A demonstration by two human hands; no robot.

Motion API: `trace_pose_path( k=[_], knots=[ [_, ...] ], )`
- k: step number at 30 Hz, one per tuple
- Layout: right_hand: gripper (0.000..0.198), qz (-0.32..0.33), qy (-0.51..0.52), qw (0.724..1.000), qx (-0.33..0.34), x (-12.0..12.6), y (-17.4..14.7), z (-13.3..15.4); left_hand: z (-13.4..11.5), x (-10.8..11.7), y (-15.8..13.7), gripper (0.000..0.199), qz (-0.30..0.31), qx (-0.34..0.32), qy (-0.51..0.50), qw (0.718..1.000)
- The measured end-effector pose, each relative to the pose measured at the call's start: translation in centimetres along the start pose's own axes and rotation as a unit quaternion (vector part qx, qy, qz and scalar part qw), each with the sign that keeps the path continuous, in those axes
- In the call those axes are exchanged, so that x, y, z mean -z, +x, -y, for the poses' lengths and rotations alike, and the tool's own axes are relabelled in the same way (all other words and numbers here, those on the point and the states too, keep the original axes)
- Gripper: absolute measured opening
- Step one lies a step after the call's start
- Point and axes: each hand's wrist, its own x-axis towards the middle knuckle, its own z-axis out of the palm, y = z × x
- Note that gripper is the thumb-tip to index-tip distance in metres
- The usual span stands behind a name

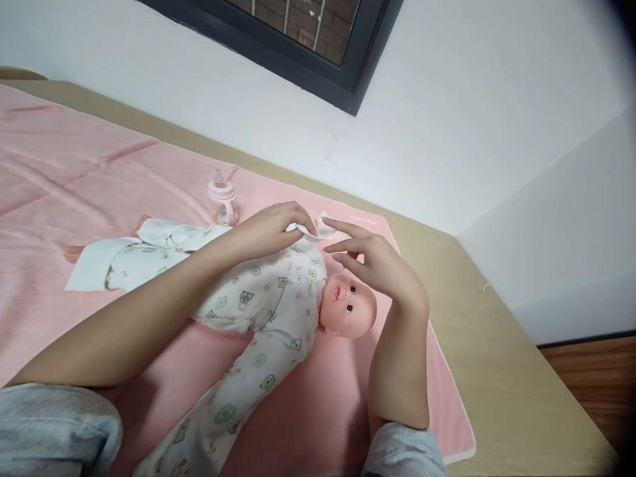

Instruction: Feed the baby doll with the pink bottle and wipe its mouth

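Observation:
A baby doll [349,306] lies on its back, head to the right, dressed in a white top [268,285] with green bear prints and matching trousers [144,262]. Over its far shoulder, my left hand [278,226] has its fingers closed on a strip of white cloth [325,228]. Whether that cloth belongs to the far sleeve, I cannot tell. My right hand [372,262] hovers above the doll's head with its fingers apart, the index fingertip close to the cloth. One printed sleeve [248,374] stretches toward me, its end cut off by the frame.
A pink baby bottle [223,197] stands upright behind the doll's legs. Under everything lies a wrinkled pink blanket [54,179] on a wooden table [472,344]. Beyond the table's back edge rises a white wall [437,119] with a dark-framed window [342,83].

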Motion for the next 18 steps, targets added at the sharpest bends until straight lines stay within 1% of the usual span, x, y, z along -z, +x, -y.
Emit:
trace_pose_path(
  k=[5,8,10,14,18],
  knots=[
    [0.042,-0.010,-0.068,0.998,-0.013,-0.9,0.2,0.3,-0.1,0.1,0.0,0.037,0.006,-0.010,-0.016,1.000],
    [0.035,-0.027,-0.059,0.997,-0.028,-1.1,0.1,0.4,-0.3,0.4,0.0,0.036,0.013,-0.007,-0.021,1.000],
    [0.029,-0.033,-0.043,0.998,-0.027,-1.1,0.0,0.6,-0.4,0.5,0.0,0.035,0.015,-0.002,-0.019,1.000],
    [0.028,-0.040,-0.039,0.998,-0.028,-0.6,-0.2,0.7,0.0,0.4,0.2,0.033,0.016,0.026,-0.019,0.999],
    [0.025,-0.097,-0.061,0.991,-0.071,0.0,-0.3,-0.6,1.4,0.9,0.5,0.039,0.027,0.082,-0.040,0.995]
  ],
)
